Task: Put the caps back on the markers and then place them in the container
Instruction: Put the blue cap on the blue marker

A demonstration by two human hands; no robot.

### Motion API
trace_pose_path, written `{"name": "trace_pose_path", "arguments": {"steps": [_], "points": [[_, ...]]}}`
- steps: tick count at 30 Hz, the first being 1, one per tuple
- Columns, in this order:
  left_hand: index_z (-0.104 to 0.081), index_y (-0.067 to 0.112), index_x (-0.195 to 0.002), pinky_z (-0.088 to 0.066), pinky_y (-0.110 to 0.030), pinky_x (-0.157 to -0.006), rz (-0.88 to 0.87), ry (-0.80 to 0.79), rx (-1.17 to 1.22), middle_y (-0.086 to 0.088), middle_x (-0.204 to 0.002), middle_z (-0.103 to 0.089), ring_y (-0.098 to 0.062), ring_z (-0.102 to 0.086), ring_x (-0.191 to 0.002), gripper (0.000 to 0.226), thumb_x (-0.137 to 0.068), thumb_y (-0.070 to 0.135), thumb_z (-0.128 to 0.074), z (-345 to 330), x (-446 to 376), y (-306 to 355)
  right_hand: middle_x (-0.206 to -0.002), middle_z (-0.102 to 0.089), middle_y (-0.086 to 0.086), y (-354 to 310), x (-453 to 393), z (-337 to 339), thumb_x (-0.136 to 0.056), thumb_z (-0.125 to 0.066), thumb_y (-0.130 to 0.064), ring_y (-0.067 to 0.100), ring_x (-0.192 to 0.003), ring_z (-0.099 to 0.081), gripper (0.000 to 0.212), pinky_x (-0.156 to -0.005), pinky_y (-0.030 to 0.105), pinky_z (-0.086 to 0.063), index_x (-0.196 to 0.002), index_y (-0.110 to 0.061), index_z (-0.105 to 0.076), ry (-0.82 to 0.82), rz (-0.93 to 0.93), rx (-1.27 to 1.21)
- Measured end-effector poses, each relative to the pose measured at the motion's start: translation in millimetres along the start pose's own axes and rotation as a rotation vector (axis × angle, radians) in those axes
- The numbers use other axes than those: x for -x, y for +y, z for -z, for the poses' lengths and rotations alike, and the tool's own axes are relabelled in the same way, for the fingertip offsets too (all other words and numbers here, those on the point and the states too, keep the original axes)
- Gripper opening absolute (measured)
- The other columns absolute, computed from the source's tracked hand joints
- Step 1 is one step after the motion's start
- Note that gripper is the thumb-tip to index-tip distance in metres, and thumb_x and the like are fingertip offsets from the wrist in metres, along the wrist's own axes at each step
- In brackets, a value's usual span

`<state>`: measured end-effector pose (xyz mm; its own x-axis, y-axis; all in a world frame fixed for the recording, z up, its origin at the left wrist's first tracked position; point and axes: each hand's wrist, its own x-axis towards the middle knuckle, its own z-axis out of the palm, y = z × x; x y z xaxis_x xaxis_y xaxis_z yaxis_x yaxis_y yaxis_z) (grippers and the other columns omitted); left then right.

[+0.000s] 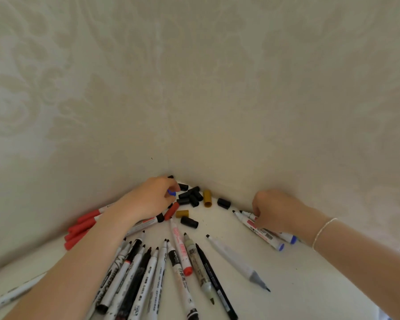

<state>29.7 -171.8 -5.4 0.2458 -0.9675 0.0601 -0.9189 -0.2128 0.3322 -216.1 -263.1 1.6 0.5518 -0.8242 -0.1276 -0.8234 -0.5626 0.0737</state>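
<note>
Several uncapped markers [148,271] lie fanned out on the white table [298,285] in front of me. Loose black caps [191,196] are piled against the wall, with two ochre caps [207,197] and a red cap [171,211] among them. My left hand [151,198] reaches over that pile and pinches a small blue cap [171,193] in its fingertips. At the right, my right hand [275,210] curls its fingers round a blue-ended marker [261,232], one of a few lying there. No container is in view.
A patterned cream wall [194,88] rises right behind the caps. Several red-capped markers [81,227] lie at the left under my forearm. A grey double-ended pen [238,262] lies alone at centre right. One more marker [12,294] sits at the far left edge.
</note>
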Motion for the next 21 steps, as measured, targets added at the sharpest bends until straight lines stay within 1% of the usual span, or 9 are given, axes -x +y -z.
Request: {"name": "trace_pose_path", "arguments": {"steps": [3, 6, 8, 10, 13, 16, 18, 19, 21], "points": [[-0.053, 0.022, -0.132, -0.042, -0.019, -0.088, 0.0, -0.051, 0.028, -0.001, -0.128, -0.057, -0.011, -0.055, -0.103, 0.035, -0.097, 0.018, -0.051, -5, 1, 2, -0.105, -0.055, 0.011, -4, 1, -5, -0.089, -0.051, -0.025, 0.022, -0.082, -0.047, 0.024, -0.071, 0.027, -0.042, -0.108, -0.011, -0.055, -0.01, 0.018, -0.006], [-0.052, 0.022, -0.134, -0.04, -0.017, -0.084, 0.009, -0.088, 0.032, -0.003, -0.124, -0.059, -0.008, -0.052, -0.097, 0.037, -0.097, 0.02, -0.051, -8, 1, 0, -0.103, -0.055, 0.011, -8, 1, -4, -0.091, -0.05, -0.028, 0.022, -0.081, -0.049, 0.027, -0.069, 0.026, -0.041, -0.109, -0.008, -0.055, -0.03, 0.033, -0.016], [-0.052, 0.022, -0.133, -0.041, -0.018, -0.085, 0.019, -0.09, 0.028, -0.003, -0.124, -0.058, -0.01, -0.055, -0.1, 0.036, -0.097, 0.021, -0.052, -8, -1, -3, -0.099, -0.055, 0.008, -10, -1, -3, -0.089, -0.055, -0.025, 0.023, -0.084, -0.055, 0.026, -0.069, 0.029, -0.046, -0.109, -0.009, -0.055, -0.04, 0.054, -0.029], [-0.054, 0.023, -0.131, -0.042, -0.02, -0.089, 0.026, -0.089, 0.022, -0.003, -0.125, -0.058, -0.012, -0.057, -0.106, 0.035, -0.096, 0.019, -0.052, -9, -2, -7, -0.105, -0.059, 0.009, -12, -4, -4, -0.086, -0.059, -0.023, 0.024, -0.089, -0.058, 0.027, -0.071, 0.03, -0.048, -0.109, -0.01, -0.057, -0.045, 0.085, -0.041], [-0.055, 0.022, -0.129, -0.043, -0.023, -0.092, 0.033, -0.086, 0.017, -0.003, -0.127, -0.057, -0.014, -0.057, -0.11, 0.034, -0.096, 0.016, -0.051, -9, -5, -11, -0.107, -0.062, 0.01, -16, -5, -7, -0.083, -0.062, -0.023, 0.023, -0.085, -0.058, 0.027, -0.066, 0.028, -0.044, -0.106, -0.009, -0.059, -0.065, 0.11, -0.051], [-0.055, 0.022, -0.129, -0.042, -0.021, -0.091, 0.044, -0.083, 0.035, -0.004, -0.126, -0.057, -0.013, -0.056, -0.109, 0.034, -0.096, 0.015, -0.052, -8, -5, -14, -0.108, -0.061, 0.011, -20, -6, -9, -0.087, -0.058, -0.03, 0.021, -0.081, -0.052, 0.03, -0.066, 0.026, -0.04, -0.107, -0.008, -0.059, -0.069, 0.094, -0.058], [-0.055, 0.022, -0.13, -0.04, -0.019, -0.087, 0.057, -0.084, 0.053, -0.005, -0.123, -0.059, -0.012, -0.055, -0.102, 0.034, -0.097, 0.014, -0.051, -8, -5, -16, -0.096, -0.064, 0.012, -22, -9, -4, -0.085, -0.06, -0.031, 0.02, -0.074, -0.054, 0.033, -0.062, 0.025, -0.041, -0.104, -0.004, -0.063, -0.074, 0.074, -0.184], [-0.054, 0.022, -0.131, -0.039, -0.019, -0.086, 0.063, -0.08, 0.058, -0.005, -0.121, -0.06, -0.012, -0.055, -0.1, 0.035, -0.097, 0.014, -0.051, -8, -5, -17, -0.089, -0.066, 0.011, -23, -12, 0, -0.084, -0.063, -0.029, 0.018, -0.069, -0.057, 0.031, -0.06, 0.025, -0.044, -0.102, -0.003, -0.065, -0.081, 0.062, -0.338], [-0.053, 0.022, -0.133, -0.041, -0.02, -0.089, 0.075, -0.061, 0.062, -0.005, -0.125, -0.059, -0.014, -0.056, -0.105, 0.036, -0.097, 0.014, -0.05, -8, -6, -20, -0.087, -0.067, 0.013, -26, -15, 10, -0.087, -0.063, -0.021, 0.018, -0.068, -0.066, 0.026, -0.065, 0.027, -0.055, -0.104, -0.001, -0.062, -0.162, 0.026, -0.837]]}}
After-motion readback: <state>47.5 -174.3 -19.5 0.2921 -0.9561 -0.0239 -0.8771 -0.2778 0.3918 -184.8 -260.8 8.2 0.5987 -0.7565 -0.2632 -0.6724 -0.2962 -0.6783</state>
